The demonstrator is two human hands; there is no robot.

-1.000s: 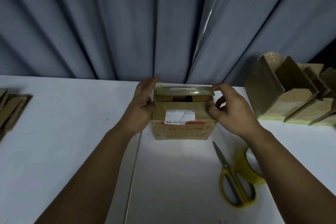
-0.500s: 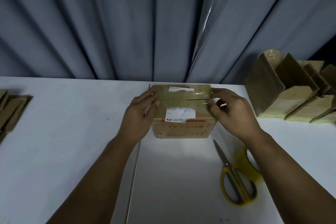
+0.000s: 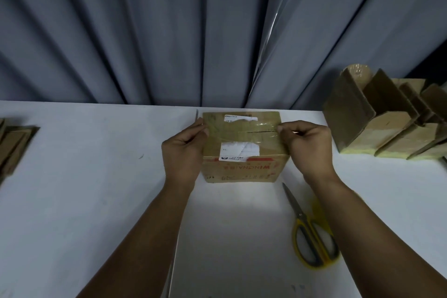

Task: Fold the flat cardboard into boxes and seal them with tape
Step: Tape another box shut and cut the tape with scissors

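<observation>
Flap-closing step: cardboard box (image 3: 242, 167) on worktop (image 3: 96, 189), centre-far, gripped at its left side by left hand (image 3: 183, 150), pinched at right flap edge by right hand (image 3: 308, 147). Seemingly not freshly taped; next, freeing one hand for sealing.

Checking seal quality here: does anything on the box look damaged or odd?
The box carries two torn white labels on top, its front red print is upside down, and the flap seam gapes near the right hand.

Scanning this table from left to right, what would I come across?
A stack of flat cardboard → left hand → cardboard box → right hand → row of folded boxes.
</observation>
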